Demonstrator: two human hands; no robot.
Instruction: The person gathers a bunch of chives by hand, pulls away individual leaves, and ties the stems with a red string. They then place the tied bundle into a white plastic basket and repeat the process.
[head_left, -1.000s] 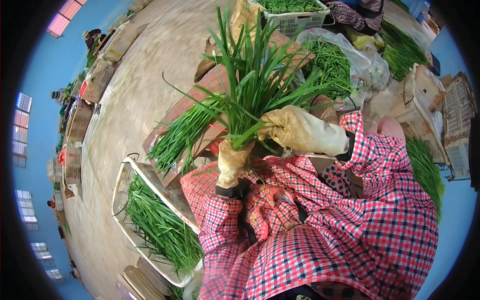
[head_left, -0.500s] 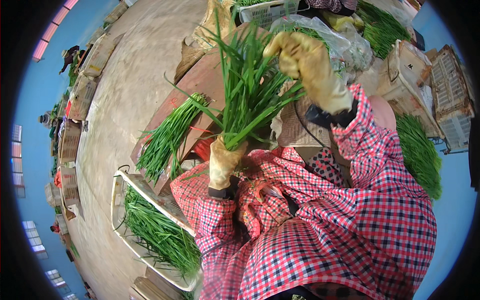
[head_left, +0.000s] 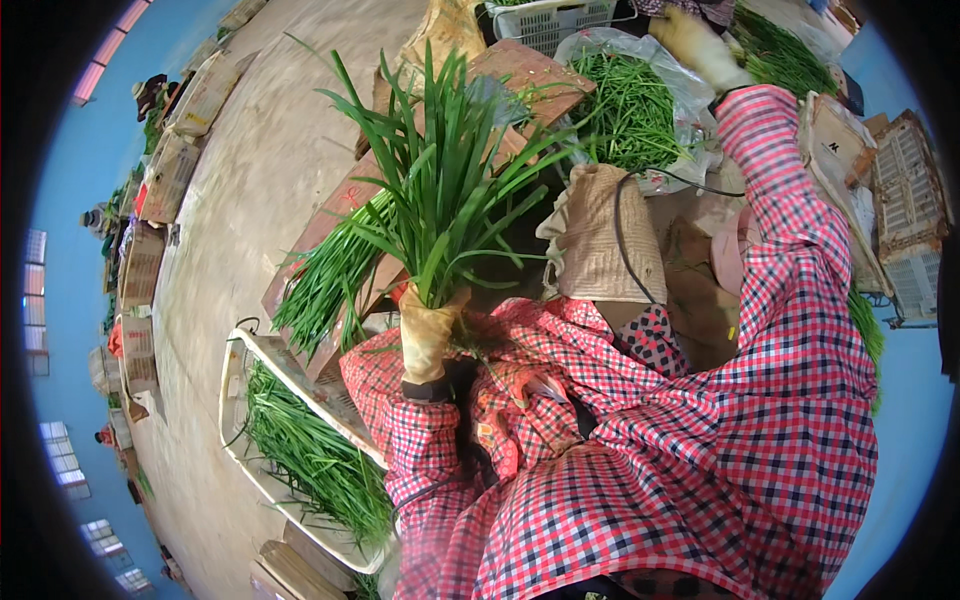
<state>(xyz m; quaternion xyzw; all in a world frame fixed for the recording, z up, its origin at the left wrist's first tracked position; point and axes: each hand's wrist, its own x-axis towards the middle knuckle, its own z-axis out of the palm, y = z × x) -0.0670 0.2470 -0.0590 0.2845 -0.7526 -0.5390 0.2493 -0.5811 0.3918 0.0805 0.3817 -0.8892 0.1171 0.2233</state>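
Observation:
My left hand point(head_left: 428, 335), in a tan glove, is closed around the lower end of a bunch of long green chives point(head_left: 435, 205). The leaves stand up and fan out above the fist. My right hand point(head_left: 697, 48), also gloved, reaches out to the upper right, beside a heap of chives point(head_left: 785, 60). Motion blurs its fingers, so I cannot make out whether they hold anything. Left of the bunch, a tied-looking bundle of chives point(head_left: 335, 270) lies on a reddish-brown board point(head_left: 345, 197).
A white plastic crate point(head_left: 240, 440) full of chives stands at the lower left. Cut greens point(head_left: 630, 105) lie in a clear plastic bag point(head_left: 700, 100) ahead. A beige woven piece point(head_left: 605, 235) sits before my lap. Worn crates point(head_left: 908, 195) stand at the right.
My right hand has moved from beside the leaf tops away to the upper right. My left hand has shifted slightly left with the chives, whose leaves now spread wider.

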